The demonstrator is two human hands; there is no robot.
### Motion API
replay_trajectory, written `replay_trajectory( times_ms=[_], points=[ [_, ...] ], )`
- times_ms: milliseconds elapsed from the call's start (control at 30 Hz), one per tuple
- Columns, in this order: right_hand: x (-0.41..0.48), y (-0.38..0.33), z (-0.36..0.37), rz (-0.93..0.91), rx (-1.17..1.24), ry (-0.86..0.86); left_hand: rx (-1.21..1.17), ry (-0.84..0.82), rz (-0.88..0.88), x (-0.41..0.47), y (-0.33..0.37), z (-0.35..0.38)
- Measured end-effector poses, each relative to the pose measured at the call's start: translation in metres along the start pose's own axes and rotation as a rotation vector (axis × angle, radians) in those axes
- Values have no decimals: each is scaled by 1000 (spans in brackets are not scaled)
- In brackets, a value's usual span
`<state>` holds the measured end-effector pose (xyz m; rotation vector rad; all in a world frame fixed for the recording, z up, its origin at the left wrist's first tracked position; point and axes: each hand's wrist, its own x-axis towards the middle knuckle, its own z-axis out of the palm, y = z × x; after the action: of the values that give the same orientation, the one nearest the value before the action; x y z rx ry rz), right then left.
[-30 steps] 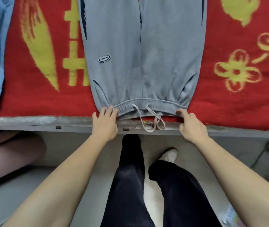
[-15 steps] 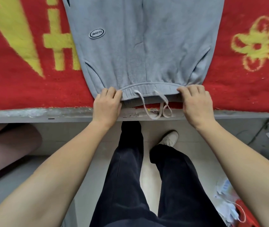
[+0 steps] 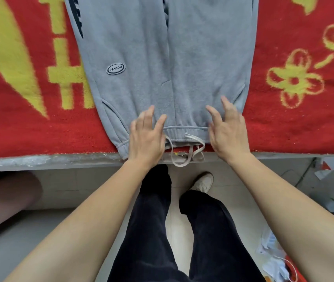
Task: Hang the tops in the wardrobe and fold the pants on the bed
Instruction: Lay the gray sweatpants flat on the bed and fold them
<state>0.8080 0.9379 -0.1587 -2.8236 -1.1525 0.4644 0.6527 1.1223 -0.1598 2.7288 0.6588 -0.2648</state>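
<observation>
Fingers (image 3: 151, 112) of the left hand (image 3: 145, 139) and right hand (image 3: 228, 133) are spread over the waistband of grey sweatpants (image 3: 162, 58), which lie flat on the red blanket (image 3: 30, 129) of the bed.

One readable label: an oval patch (image 3: 116, 69) on the grey sweatpants (image 3: 202, 58) in front of me, with a dark rim, white field and dark letters. It's upside down from where I stand and reads roughly "ncovel", first letter unsure. The yellow strokes (image 3: 64, 74) on the red blanket (image 3: 19, 129) look like part of a character, cut off, unreadable.
</observation>
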Motion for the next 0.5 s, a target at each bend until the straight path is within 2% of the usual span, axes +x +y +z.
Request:
replay_trajectory(
  times_ms=[100,167,267,333,500],
  points=[
    [13,6,11,-39,-140,-343,67,-280,-8,13,6,15],
    [19,10,12,-11,-118,-409,75,-340,-32,20,7,17],
    [30,9,-6,0,-12,-368,112,-365,-43,30,13,6],
    [40,15,-21,34,74,-267,165,-344,-25,36,17,0],
    [86,42,-40,53,29,-6,-7,-76,-36,57,40,3]
  ],
)
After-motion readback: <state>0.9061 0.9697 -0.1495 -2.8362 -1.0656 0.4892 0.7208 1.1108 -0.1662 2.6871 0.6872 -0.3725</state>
